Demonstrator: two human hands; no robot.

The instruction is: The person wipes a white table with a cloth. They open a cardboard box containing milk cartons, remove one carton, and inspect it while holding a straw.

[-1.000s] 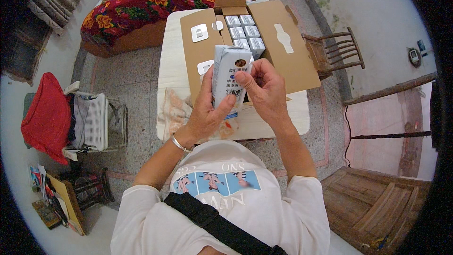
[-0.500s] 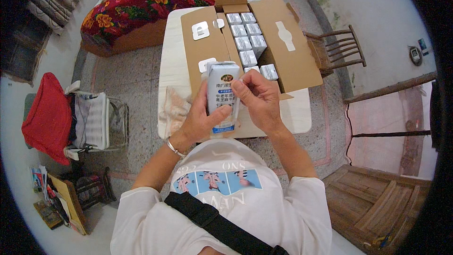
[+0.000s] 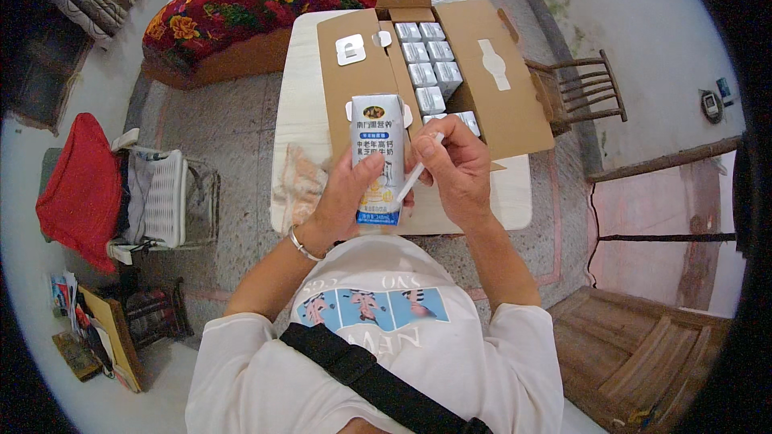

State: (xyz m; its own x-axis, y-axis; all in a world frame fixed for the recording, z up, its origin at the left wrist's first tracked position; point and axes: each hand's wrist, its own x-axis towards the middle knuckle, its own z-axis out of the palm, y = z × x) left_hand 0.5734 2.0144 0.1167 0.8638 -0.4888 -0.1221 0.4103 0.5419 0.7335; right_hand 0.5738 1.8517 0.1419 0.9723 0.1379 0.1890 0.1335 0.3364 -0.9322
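My left hand [image 3: 346, 189] is wrapped round a white and blue drink carton [image 3: 378, 124], its thumb lying across the printed front. The carton is upright, front toward me, over the near part of the table. Just right of it, my right hand [image 3: 458, 165] pinches the top of a thin white drinking straw [image 3: 416, 174] between thumb and fingers. The straw slants down to the left, its lower end over the carton's front right edge. Whether the straw is in a wrapper, I cannot tell. Beyond my hands, an open cardboard box [image 3: 507, 124] holds several similar cartons [image 3: 426, 75].
Under the box is a cream table [image 3: 301, 72], with a crumpled cloth [image 3: 301, 185] at its left. A wooden chair [image 3: 591, 88] stands to the right. At left are a white chair [image 3: 165, 201] and a red cloth [image 3: 80, 193]; a bed with a floral cover [image 3: 257, 12] is behind.
The straw now shows between my right fingers, slanting across the carton. My right hand has moved slightly right, away from the carton's top, and the carton faces me more squarely.
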